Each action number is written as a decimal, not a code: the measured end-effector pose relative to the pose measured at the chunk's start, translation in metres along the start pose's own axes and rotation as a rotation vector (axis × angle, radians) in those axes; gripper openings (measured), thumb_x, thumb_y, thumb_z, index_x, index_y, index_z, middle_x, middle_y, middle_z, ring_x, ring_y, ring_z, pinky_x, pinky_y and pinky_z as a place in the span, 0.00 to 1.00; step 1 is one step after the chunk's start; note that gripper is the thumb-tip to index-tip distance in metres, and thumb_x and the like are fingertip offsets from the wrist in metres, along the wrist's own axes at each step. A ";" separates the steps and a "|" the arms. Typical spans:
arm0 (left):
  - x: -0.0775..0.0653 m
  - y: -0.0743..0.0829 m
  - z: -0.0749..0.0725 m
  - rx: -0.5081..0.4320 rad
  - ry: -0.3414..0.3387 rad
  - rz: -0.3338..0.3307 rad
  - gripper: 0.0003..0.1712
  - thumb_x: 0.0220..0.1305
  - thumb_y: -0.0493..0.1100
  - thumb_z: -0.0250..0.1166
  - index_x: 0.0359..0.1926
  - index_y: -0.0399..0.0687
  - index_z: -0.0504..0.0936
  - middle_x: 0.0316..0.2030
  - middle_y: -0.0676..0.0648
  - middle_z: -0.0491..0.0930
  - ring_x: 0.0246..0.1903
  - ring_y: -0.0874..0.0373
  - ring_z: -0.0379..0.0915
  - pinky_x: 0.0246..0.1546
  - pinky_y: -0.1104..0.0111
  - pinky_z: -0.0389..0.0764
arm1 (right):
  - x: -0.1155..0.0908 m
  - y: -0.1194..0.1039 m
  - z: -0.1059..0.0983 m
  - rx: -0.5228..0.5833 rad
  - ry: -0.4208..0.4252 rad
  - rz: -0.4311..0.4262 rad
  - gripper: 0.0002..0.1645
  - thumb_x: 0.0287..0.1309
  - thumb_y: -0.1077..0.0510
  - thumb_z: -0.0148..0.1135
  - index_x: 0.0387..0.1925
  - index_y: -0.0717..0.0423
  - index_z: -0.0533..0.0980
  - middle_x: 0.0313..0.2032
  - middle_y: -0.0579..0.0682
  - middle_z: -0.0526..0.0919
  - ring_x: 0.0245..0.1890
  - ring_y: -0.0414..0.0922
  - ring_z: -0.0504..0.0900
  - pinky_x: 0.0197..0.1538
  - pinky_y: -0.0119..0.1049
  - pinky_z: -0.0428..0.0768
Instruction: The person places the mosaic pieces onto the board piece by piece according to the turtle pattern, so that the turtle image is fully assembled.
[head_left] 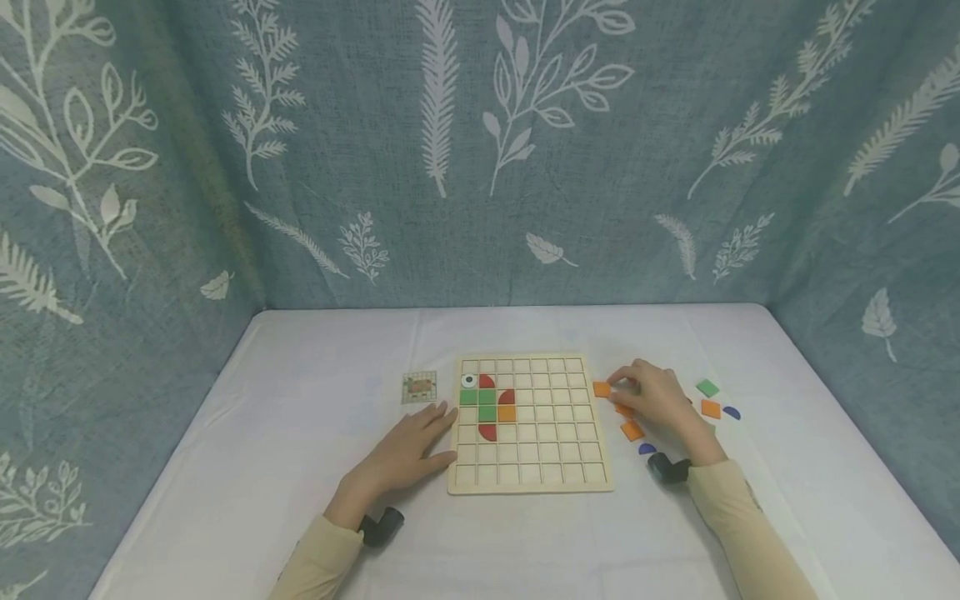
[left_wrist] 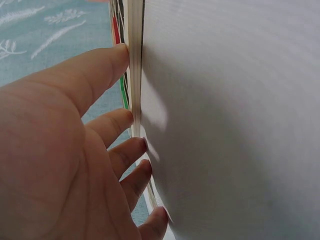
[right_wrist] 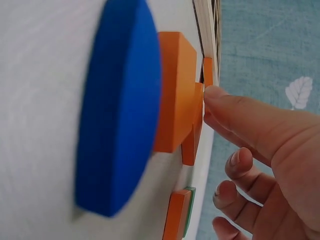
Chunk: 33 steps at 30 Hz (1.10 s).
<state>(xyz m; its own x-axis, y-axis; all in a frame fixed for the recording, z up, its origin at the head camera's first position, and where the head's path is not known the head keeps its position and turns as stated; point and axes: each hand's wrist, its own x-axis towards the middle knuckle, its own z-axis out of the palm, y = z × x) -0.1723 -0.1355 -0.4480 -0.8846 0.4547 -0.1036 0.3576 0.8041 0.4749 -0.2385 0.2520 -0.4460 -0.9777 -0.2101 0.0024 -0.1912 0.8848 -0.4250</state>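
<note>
Blue-grey leaf-printed curtain backs the white-covered counter, which carries a wooden grid board. The left hand rests, fingers spread, against its left edge; the right hand, angled leftward, pinches an orange square tile beside its right edge.

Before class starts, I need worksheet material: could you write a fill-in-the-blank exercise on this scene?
1. The right hand holds a tile coloured ____.
2. In the head view, the picture card lies ____ of the board.
3. The board holds ____ green squares.
4. Right of the eye piece sits a ____ curved piece.

Missing: orange; left; three; red.
</note>
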 end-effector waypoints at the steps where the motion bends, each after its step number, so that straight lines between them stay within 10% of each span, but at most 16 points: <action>1: 0.000 0.000 0.000 -0.002 0.000 0.000 0.36 0.63 0.55 0.57 0.67 0.44 0.62 0.68 0.40 0.58 0.68 0.44 0.49 0.69 0.49 0.51 | 0.000 0.000 0.000 0.000 0.005 -0.006 0.14 0.55 0.49 0.64 0.42 0.50 0.81 0.31 0.47 0.75 0.31 0.45 0.71 0.37 0.40 0.66; 33: 0.000 0.001 -0.001 -0.002 0.002 -0.003 0.36 0.63 0.55 0.57 0.67 0.45 0.62 0.68 0.40 0.58 0.68 0.44 0.49 0.69 0.49 0.51 | 0.006 -0.046 0.009 0.051 0.121 -0.238 0.13 0.50 0.52 0.69 0.38 0.52 0.82 0.24 0.45 0.72 0.21 0.39 0.62 0.30 0.32 0.59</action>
<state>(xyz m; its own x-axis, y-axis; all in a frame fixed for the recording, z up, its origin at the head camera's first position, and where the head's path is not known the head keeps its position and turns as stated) -0.1725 -0.1351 -0.4469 -0.8863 0.4515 -0.1034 0.3543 0.8047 0.4764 -0.2344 0.2062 -0.4347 -0.9096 -0.3558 0.2147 -0.4154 0.7939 -0.4441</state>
